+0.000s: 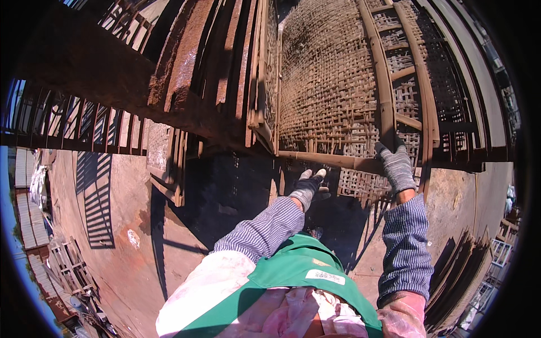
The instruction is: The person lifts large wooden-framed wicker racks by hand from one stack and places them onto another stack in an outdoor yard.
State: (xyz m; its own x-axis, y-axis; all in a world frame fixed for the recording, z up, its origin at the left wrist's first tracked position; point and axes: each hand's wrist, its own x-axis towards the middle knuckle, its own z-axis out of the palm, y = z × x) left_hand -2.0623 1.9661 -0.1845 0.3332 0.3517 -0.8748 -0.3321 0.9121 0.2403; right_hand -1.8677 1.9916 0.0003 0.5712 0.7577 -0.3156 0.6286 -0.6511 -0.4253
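Woven panel (332,84) stands beyond both: right grip (398,167) apparently clasping its edge, left grip (308,187) spread.

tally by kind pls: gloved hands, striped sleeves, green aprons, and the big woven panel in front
Gloved hands: 2 (left hand, right hand)
Striped sleeves: 2
Green apron: 1
Big woven panel in front: 1; those behind overlap too much to count
Total: 6

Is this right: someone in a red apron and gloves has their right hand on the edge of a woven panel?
Not quite: the head view shows the apron is green, not red. The gloves and the right hand on the woven panel's edge are right.
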